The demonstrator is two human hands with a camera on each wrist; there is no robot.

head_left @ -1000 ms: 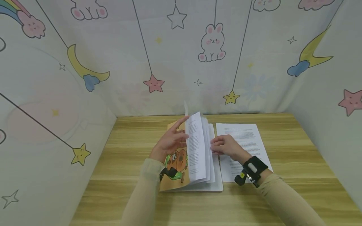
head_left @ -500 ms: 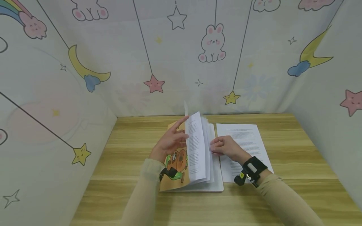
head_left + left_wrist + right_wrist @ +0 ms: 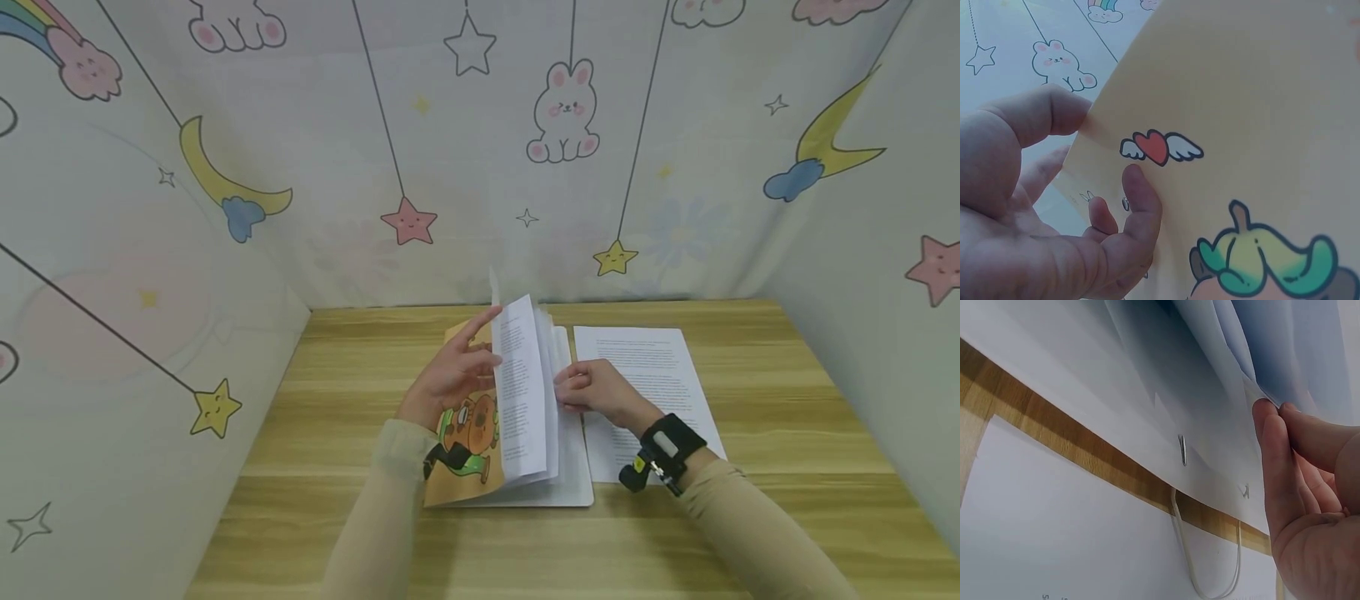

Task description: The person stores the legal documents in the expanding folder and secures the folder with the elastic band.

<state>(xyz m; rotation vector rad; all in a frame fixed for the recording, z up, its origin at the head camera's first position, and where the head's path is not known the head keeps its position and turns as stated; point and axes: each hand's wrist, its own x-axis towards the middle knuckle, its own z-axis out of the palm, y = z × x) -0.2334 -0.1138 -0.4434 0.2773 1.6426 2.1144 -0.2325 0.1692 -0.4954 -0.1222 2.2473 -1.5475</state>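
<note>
A folder [image 3: 536, 498] with an orange cartoon cover [image 3: 1241, 94] lies on the table with its cover and front leaves raised. My left hand [image 3: 453, 375] holds the raised cover by its edge, index finger stretched toward the top. In the left wrist view, a winged red heart shows on the cover beside the fingers. A printed page [image 3: 521, 392] faces right from the raised part. With thumb and fingertips, my right hand [image 3: 600, 392] pinches the edge of an inner leaf [image 3: 1250, 387]. Below that, an elastic cord [image 3: 1191, 575] loops out from the folder's back cover.
A printed sheet [image 3: 637, 358] lies flat on the wooden table [image 3: 750, 392] just right of the folder, partly under my right wrist. A cloth wall [image 3: 465, 150] with cartoon stars and rabbits rises behind the table.
The right hand has shifted very slightly left with its pinch on the leaf edge. The left hand and raised cover stay in place.
</note>
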